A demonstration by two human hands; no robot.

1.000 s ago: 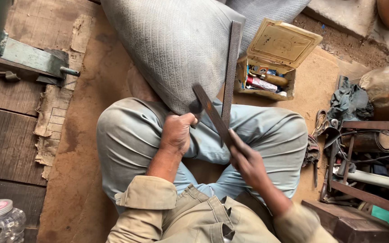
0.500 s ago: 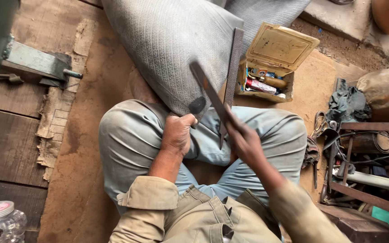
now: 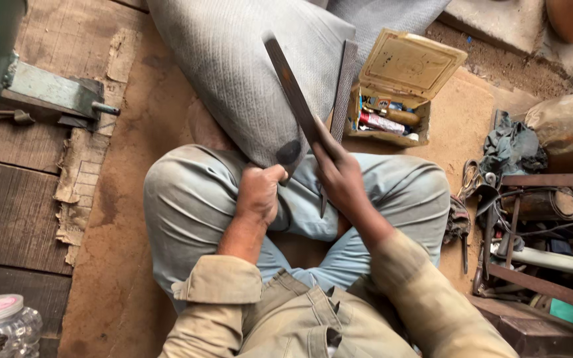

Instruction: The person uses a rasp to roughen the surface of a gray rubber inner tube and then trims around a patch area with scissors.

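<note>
The right hand [image 3: 341, 174] is curled tight around the near end of a long flat dark metal file [image 3: 293, 89], which slants up toward eleven o'clock over a grey woven sack [image 3: 233, 66]. The left hand [image 3: 257, 192] is a closed fist gripping a small dark round-headed piece [image 3: 289, 153] just at the file's eight o'clock, above the crossed knees. A narrow grey metal bar [image 3: 343, 83] stands at the file's three o'clock. At two o'clock sits an open yellowish box of small tools [image 3: 399, 86].
</note>
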